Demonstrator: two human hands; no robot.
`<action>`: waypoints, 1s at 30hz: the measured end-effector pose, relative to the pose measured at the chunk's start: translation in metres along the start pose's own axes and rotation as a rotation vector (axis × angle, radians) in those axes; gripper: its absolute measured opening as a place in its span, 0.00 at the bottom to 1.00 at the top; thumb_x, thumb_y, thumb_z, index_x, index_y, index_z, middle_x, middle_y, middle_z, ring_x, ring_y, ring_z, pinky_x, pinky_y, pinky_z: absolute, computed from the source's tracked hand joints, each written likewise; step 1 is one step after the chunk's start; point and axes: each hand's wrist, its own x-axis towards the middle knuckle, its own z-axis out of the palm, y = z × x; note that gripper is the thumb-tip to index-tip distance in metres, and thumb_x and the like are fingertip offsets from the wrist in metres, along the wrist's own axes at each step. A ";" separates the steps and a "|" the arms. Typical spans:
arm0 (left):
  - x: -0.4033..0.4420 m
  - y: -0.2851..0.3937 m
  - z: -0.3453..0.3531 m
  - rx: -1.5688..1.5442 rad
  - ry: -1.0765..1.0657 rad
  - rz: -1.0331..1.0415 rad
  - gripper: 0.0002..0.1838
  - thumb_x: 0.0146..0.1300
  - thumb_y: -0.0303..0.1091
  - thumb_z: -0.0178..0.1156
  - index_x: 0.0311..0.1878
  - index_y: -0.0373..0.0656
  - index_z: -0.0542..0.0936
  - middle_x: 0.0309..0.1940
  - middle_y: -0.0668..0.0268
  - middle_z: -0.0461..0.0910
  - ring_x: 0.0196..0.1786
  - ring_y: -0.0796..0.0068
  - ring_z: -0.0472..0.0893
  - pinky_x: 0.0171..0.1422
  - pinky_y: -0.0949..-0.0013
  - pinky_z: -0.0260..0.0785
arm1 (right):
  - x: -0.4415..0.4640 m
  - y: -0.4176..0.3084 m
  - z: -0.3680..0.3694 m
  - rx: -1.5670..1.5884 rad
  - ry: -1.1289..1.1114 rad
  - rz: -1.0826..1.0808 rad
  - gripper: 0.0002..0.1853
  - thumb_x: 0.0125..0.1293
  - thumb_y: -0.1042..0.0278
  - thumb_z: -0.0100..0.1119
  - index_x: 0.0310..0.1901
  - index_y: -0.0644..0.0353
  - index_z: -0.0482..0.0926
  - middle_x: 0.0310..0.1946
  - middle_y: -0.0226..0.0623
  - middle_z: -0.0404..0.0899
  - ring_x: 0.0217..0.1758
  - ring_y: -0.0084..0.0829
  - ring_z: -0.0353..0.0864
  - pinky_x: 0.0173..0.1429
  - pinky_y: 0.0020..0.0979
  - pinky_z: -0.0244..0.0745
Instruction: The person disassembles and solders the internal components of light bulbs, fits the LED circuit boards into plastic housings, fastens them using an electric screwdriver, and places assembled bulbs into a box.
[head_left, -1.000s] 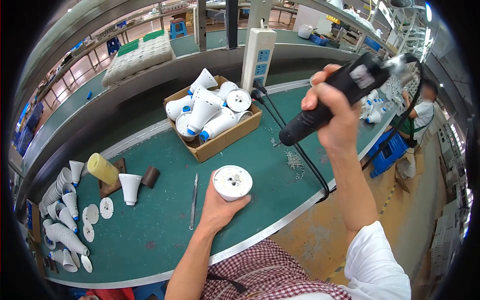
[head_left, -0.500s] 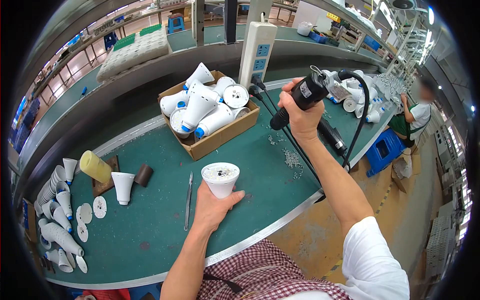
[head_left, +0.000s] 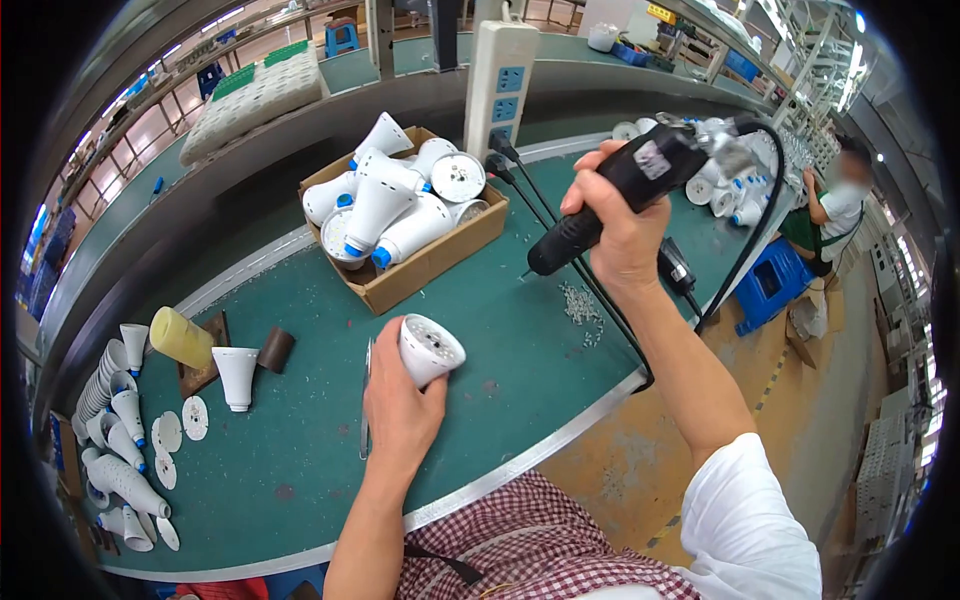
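My left hand (head_left: 402, 405) is wrapped round a white cone-shaped lamp housing (head_left: 432, 348), whose open end, tilted up to the right, shows a round LED board. Partly behind that hand lies a pair of metal tweezers (head_left: 364, 440). My right hand (head_left: 628, 240) grips a black electric screwdriver (head_left: 566, 244), its bit pointing down left above the table and apart from the housing. Small loose screws (head_left: 581, 308) are heaped below the screwdriver.
A cardboard box (head_left: 430, 268) of lamp housings stands at the back, near a power strip (head_left: 499, 85). Stacked housings (head_left: 125, 480), round boards (head_left: 195, 418) and a yellow cylinder (head_left: 181, 334) occupy the left. A second screwdriver (head_left: 676, 265) lies right; a co-worker (head_left: 838, 208) sits beyond.
The housing in my left hand has tipped over to the right from upright. My right hand has turned the screwdriver, bringing its bit lower and slightly left. The whole view has shifted a little.
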 end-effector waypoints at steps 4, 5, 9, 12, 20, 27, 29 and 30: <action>-0.001 0.007 0.000 0.412 -0.030 0.005 0.36 0.44 0.22 0.62 0.59 0.41 0.61 0.47 0.52 0.70 0.48 0.51 0.72 0.55 0.59 0.63 | -0.006 -0.019 -0.016 0.109 0.066 -0.041 0.17 0.49 0.82 0.59 0.43 0.66 0.69 0.29 0.38 0.76 0.23 0.27 0.75 0.30 0.27 0.72; 0.001 0.010 0.001 0.590 0.046 0.118 0.36 0.44 0.22 0.61 0.60 0.41 0.61 0.46 0.52 0.70 0.48 0.52 0.71 0.54 0.58 0.63 | -0.013 -0.026 -0.022 0.138 0.095 0.015 0.17 0.50 0.82 0.58 0.43 0.65 0.69 0.30 0.38 0.75 0.23 0.27 0.75 0.30 0.28 0.72; 0.006 0.047 0.016 0.536 0.092 0.442 0.31 0.46 0.20 0.59 0.58 0.39 0.65 0.45 0.51 0.69 0.48 0.54 0.71 0.51 0.60 0.64 | -0.023 -0.029 -0.043 0.223 0.162 0.022 0.18 0.50 0.82 0.57 0.45 0.64 0.67 0.32 0.38 0.74 0.23 0.28 0.75 0.31 0.29 0.72; 0.017 0.064 0.056 0.205 -0.050 0.458 0.24 0.49 0.21 0.60 0.52 0.38 0.70 0.43 0.53 0.72 0.43 0.58 0.74 0.45 0.64 0.68 | -0.025 -0.035 -0.056 0.330 0.244 0.039 0.16 0.53 0.80 0.55 0.45 0.60 0.68 0.33 0.37 0.74 0.23 0.29 0.75 0.31 0.33 0.72; 0.038 0.037 0.093 0.082 -0.182 0.429 0.05 0.53 0.25 0.59 0.34 0.37 0.79 0.25 0.57 0.78 0.28 0.62 0.78 0.35 0.67 0.70 | -0.030 -0.047 -0.089 0.390 0.374 0.010 0.16 0.54 0.77 0.56 0.45 0.59 0.67 0.33 0.37 0.73 0.23 0.29 0.74 0.32 0.36 0.71; 0.040 0.055 0.127 0.355 -0.390 0.688 0.28 0.56 0.41 0.58 0.57 0.34 0.66 0.58 0.49 0.63 0.62 0.47 0.60 0.64 0.52 0.54 | -0.045 -0.059 -0.126 0.337 0.460 -0.061 0.16 0.53 0.75 0.55 0.45 0.57 0.68 0.33 0.35 0.73 0.25 0.28 0.73 0.34 0.35 0.68; 0.039 0.057 0.140 0.436 -0.398 0.716 0.34 0.55 0.46 0.57 0.59 0.34 0.63 0.60 0.48 0.60 0.64 0.46 0.56 0.66 0.48 0.48 | -0.050 -0.064 -0.132 0.330 0.470 -0.075 0.16 0.54 0.75 0.54 0.45 0.56 0.68 0.34 0.34 0.73 0.25 0.28 0.73 0.35 0.35 0.68; 0.038 0.056 0.147 0.515 -0.414 0.722 0.39 0.54 0.52 0.56 0.61 0.34 0.60 0.63 0.48 0.57 0.67 0.46 0.52 0.68 0.43 0.42 | -0.052 -0.066 -0.134 0.324 0.469 -0.089 0.16 0.54 0.75 0.54 0.45 0.56 0.68 0.34 0.34 0.73 0.25 0.28 0.73 0.35 0.35 0.68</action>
